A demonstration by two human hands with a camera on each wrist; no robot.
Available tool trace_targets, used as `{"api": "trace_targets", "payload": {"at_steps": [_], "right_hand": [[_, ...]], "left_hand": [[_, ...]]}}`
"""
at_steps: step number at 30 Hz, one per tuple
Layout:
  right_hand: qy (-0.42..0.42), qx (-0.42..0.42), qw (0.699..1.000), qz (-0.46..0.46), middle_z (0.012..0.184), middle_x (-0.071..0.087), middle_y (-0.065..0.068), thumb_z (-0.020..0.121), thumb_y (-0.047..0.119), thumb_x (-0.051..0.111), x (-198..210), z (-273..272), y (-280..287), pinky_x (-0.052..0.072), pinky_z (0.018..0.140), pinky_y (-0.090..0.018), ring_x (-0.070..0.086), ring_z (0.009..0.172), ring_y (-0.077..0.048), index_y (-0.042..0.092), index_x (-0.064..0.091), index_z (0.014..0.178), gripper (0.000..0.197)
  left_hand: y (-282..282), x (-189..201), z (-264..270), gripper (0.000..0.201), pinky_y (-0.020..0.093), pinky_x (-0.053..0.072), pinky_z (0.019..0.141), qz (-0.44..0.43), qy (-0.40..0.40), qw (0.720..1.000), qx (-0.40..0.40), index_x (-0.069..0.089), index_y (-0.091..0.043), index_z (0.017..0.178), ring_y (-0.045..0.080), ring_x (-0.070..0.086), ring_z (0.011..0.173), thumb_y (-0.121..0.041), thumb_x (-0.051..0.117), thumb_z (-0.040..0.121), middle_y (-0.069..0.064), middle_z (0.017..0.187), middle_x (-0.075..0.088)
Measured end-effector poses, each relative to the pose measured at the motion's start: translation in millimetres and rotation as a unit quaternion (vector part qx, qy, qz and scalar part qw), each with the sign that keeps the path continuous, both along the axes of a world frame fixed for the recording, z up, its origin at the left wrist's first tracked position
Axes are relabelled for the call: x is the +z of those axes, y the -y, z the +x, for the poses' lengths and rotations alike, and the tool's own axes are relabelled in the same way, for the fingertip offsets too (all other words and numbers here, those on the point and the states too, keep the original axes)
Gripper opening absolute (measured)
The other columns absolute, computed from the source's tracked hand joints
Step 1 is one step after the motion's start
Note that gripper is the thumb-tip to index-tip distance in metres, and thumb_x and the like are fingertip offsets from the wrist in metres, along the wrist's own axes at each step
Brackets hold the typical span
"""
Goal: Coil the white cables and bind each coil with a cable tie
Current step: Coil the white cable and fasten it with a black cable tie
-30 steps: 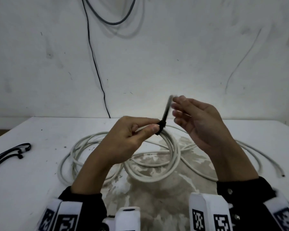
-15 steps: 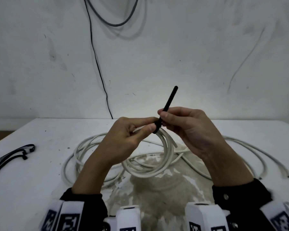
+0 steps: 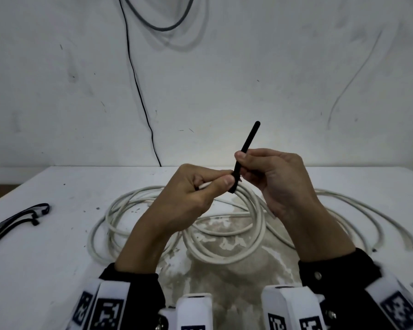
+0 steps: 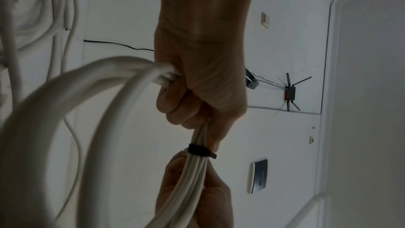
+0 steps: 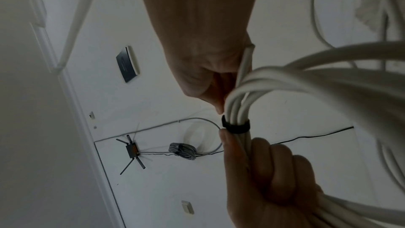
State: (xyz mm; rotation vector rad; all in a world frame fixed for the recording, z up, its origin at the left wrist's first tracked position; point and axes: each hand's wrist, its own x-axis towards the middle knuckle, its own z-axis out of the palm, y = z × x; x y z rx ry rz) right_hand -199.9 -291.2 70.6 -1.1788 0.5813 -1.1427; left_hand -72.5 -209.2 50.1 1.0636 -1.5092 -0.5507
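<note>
1. Bench (image 3: 45, 270): white top, stained patch in the middle near the front edge.
2. Loose white cables (image 3: 367, 217) lie sprawled on the bench behind and beside both hands.
3. White coil (image 3: 255, 225): held up over bench centre, lower loops hanging toward the surface; the strands are gathered at the top.
4. Left hand (image 3: 188, 194): grip closed, fingers curled round the bunched strands, thumb tip against the tie.
5. Right hand (image 3: 272, 177): grip closed, thumb and fingers pinching the tie's tail just above the bundle.
6. Black cable tie (image 3: 246, 148): looped round the bundle between the hands, free tail sticking up and right.
7. Spare black ties (image 3: 31, 214) at the bench's left edge.
</note>
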Motion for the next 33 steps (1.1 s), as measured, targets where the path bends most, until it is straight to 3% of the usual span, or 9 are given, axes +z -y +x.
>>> {"api": "trace_targets", "payload": {"at_steps": [6,12,13,14,15,17,20,25,33], "right_hand": [[0.017,-0.019,1.000,0.013,0.048,0.062,-0.004,0.070,-0.006,0.071,-8.3,3.8,5.6,0.051,0.056,-0.024,0.054,0.047,-0.014,0.001,0.068,0.062,0.011],[-0.112,0.092,0.989,-0.025,0.074,0.068,-0.015,0.094,0.024,0.053,-9.9,4.1,2.6,0.057,0.066,-0.032,0.067,0.064,-0.023,0.005,0.069,0.082,0.027],[-0.160,0.118,0.979,-0.036,0.075,0.069,-0.012,0.097,0.034,0.045,-10.5,3.8,-0.8,0.057,0.069,-0.035,0.069,0.067,-0.024,0.006,0.069,0.083,0.039],[-0.199,0.136,0.970,-0.043,0.070,0.068,-0.010,0.097,0.043,0.038,-9.9,4.7,-3.6,0.057,0.068,-0.035,0.069,0.064,-0.025,0.005,0.068,0.082,0.051],[-0.219,0.141,0.965,-0.041,0.060,0.063,-0.007,0.096,0.050,0.033,-11.6,7.5,-7.5,0.057,0.060,-0.032,0.066,0.056,-0.023,0.005,0.065,0.076,0.059],[-0.214,0.116,0.969,-0.042,0.043,0.042,0.000,0.093,0.057,0.031,-12.7,13.5,-13.6,0.041,0.040,-0.023,0.043,0.037,-0.015,0.011,0.050,0.059,0.060],[-0.168,0.103,0.980,-0.027,0.048,0.017,0.004,0.090,0.058,0.038,-12.4,18.0,-15.3,0.011,0.044,-0.021,0.013,0.041,-0.011,0.021,0.026,0.056,0.052],[-0.035,0.048,0.998,0.018,0.044,0.016,0.005,0.091,0.054,0.042,-4.4,9.5,-7.2,0.011,0.041,-0.018,0.011,0.037,-0.010,0.020,0.029,0.053,0.053],[-0.027,0.037,0.999,-0.018,0.046,0.016,0.005,0.092,0.053,0.038,-11.4,8.0,-3.3,0.013,0.041,-0.020,0.011,0.041,-0.010,0.017,0.033,0.060,0.049]], "left_hand": [[-0.6,0.0,3.7,0.025,0.018,0.015,0.040,0.035,0.004,0.998,-0.042,0.074,-0.011,0.097,0.010,0.016,0.036,-0.018,0.052,0.086,-0.011,0.043,0.023],[4.1,-0.7,-2.4,0.022,0.011,0.023,0.038,0.001,0.029,0.996,0.084,0.072,-0.010,0.103,0.000,0.027,0.031,-0.016,0.053,0.093,-0.018,0.045,0.021],[4.8,-1.1,-2.5,0.023,0.006,0.024,0.039,-0.002,0.026,0.995,0.100,0.070,-0.004,0.103,-0.002,0.033,0.030,-0.011,0.050,0.094,-0.018,0.072,0.024],[6.7,-0.7,-2.4,0.025,0.004,0.024,0.039,-0.005,0.012,0.993,0.114,0.070,0.001,0.099,-0.003,0.035,0.030,-0.008,0.047,0.095,-0.007,0.033,0.050],[7.4,-2.2,-1.4,0.027,0.006,0.024,0.039,-0.007,-0.005,0.992,0.129,0.070,0.005,0.094,-0.002,0.034,0.030,-0.008,0.046,0.095,-0.018,0.035,0.030],[9.8,-2.8,-1.1,0.026,0.012,0.022,0.037,-0.009,-0.063,0.987,0.148,0.071,-0.004,0.085,0.001,0.025,0.033,-0.012,0.048,0.094,-0.012,0.035,0.030],[12.5,-2.3,-1.4,0.017,0.014,0.021,0.037,0.016,-0.163,0.978,0.130,0.065,-0.010,0.096,0.004,0.022,0.035,-0.019,0.051,0.093,-0.012,0.040,0.029],[9.3,1.5,0.6,0.056,0.025,0.045,0.052,0.119,-0.177,0.972,0.099,0.063,-0.010,0.095,0.014,0.052,0.047,-0.059,0.045,0.077,-0.005,0.048,0.043],[7.7,6.2,-5.9,0.022,0.014,0.031,0.035,0.108,-0.502,0.855,-0.079,0.048,-0.009,0.077,0.002,0.034,0.030,-0.029,0.049,0.085,-0.008,0.046,0.034]]}}
